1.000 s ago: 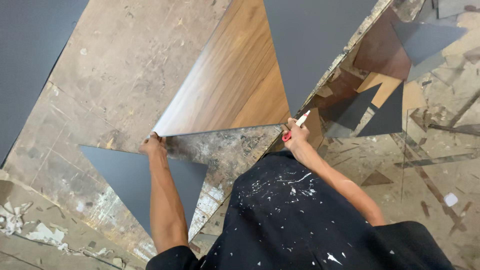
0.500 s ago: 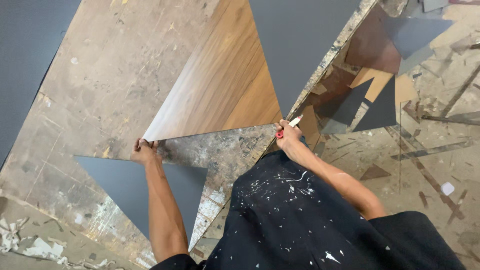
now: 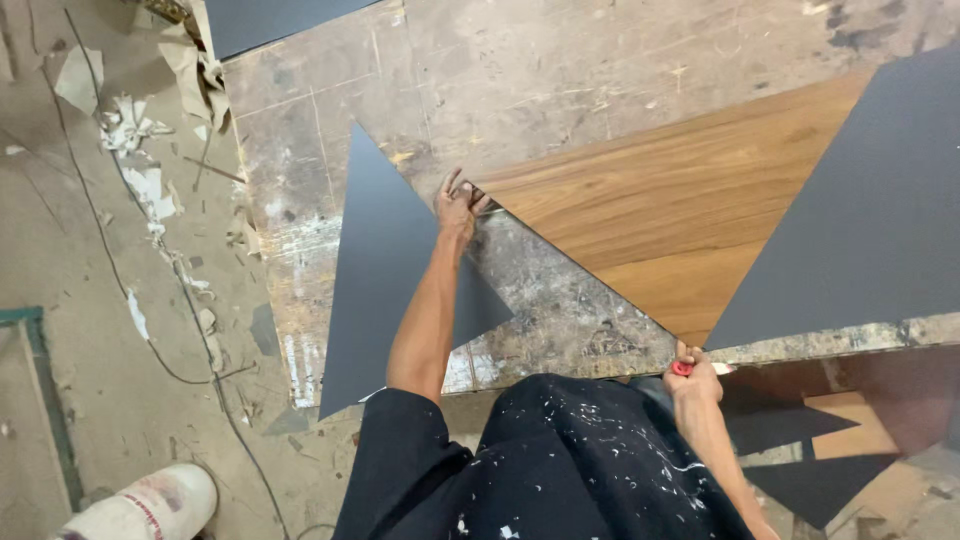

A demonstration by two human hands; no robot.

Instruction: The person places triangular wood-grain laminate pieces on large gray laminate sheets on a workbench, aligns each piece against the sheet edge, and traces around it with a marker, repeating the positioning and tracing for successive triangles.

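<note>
Left hand (image 3: 458,203) has its fingers pinched on the pointed tip of the wood-grain sheet (image 3: 670,205), pressing it to the surface (image 3: 560,70); right hand (image 3: 695,375) is closed around a small red-handled cutter (image 3: 683,368) at the sheet's other corner, right at the near edge of the surface; wood-grain sheet is thin, flat, triangular, warm brown with long streaks, cleanly cut along the slanted edge between the two hands; it lies mid-surface, its far-right part tucked under a large dark grey sheet (image 3: 870,210); a grey triangular offcut (image 3: 385,270) lies just under the left forearm, reaching the near-left edge; surface itself is scuffed, stained and scored; another dark sheet (image 3: 270,18) sits at the far-left corner; torn paper scraps (image 3: 135,130) and a white bucket (image 3: 150,503) on the floor to the left; dark offcuts (image 3: 800,440) below the near edge on the right; versus half a second ago, the view has swung round, so the wood-grain tip now points left instead of up; both hands keep the same corners.
</note>
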